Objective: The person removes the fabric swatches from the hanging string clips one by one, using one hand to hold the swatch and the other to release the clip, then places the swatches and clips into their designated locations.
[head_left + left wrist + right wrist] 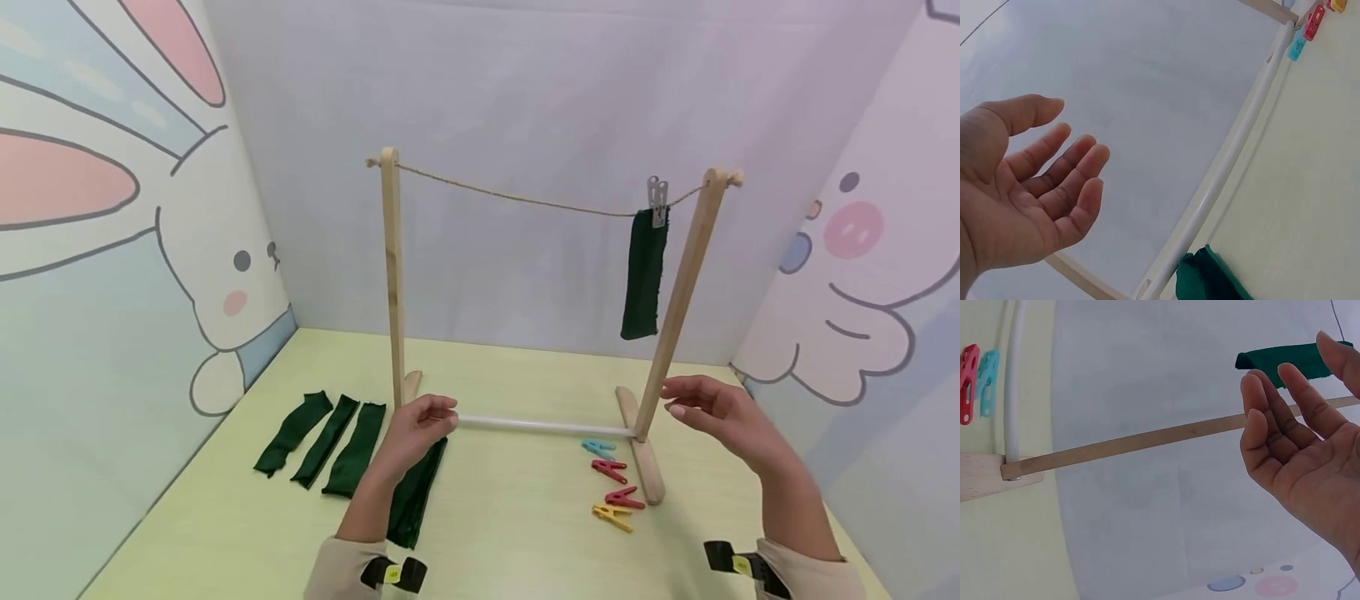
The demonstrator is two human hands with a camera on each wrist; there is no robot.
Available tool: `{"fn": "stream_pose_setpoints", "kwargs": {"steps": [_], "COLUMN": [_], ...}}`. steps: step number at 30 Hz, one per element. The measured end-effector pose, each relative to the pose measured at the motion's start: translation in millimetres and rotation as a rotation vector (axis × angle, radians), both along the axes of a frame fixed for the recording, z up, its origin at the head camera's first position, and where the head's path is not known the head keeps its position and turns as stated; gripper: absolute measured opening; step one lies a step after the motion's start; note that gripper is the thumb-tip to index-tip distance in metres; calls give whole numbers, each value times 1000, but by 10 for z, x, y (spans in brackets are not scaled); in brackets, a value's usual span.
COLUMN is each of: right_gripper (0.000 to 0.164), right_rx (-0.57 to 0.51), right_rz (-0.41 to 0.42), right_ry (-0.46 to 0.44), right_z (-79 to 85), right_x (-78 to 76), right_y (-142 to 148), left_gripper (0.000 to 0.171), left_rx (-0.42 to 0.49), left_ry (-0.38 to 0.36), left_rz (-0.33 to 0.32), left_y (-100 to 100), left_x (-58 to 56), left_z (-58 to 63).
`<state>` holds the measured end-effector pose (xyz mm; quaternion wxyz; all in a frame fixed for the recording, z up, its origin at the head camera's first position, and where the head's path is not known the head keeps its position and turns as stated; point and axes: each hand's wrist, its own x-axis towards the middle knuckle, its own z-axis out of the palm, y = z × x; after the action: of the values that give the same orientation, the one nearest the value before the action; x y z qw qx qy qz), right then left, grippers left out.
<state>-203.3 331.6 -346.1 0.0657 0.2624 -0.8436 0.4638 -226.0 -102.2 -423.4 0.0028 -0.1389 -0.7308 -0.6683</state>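
My left hand [417, 433] hovers near the foot of the left wooden post [393, 275], fingers loosely bent around nothing; the left wrist view shows its bare palm [1022, 187]. Beside the right wooden post [684, 300], my right hand [716, 412] is raised with relaxed fingers and holds nothing. A string [517, 198] runs between the two posts. From its right end hangs a dark green cloth strip [643, 275], clipped by a grey clothespin [657, 202]. A folded green cloth [416, 492] lies partly hidden behind my left forearm.
Several green cloth pieces [357, 450] lie at the left of the pale yellow table [510, 517]. A blue clothespin [598, 447], red clothespins [609, 470] and a yellow one [612, 516] lie by the right wooden foot [647, 471]. A white bar [540, 427] joins the posts low down.
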Motion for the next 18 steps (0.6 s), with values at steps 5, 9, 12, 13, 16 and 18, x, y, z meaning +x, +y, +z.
{"fn": "stream_pose_setpoints", "kwargs": {"steps": [5,9,12,13,16,18], "right_gripper": [28,28,28,28,27,27], "right_rx": [-1,12,17,17,5,0], "right_rz": [22,18,16,16,21,18], "right_ry": [26,48,67,76,90,100], "right_z": [108,189,257,281,353,399], "right_x": [-39,-58,-71,-76,-94,-106], "right_y": [-11,-17,-16,-15,-14,-15], "left_gripper": [26,27,27,28,27,27], "left_rx": [5,24,38,41,56,69], "left_ry": [28,30,36,42,64,77], "left_rz": [-19,-50,-70,-78,-102,-118], "left_y": [82,131,176,193,250,289], "left_x": [-50,-90,-114,-125,-160,-172], "left_z": [69,141,199,214,249,281]}}
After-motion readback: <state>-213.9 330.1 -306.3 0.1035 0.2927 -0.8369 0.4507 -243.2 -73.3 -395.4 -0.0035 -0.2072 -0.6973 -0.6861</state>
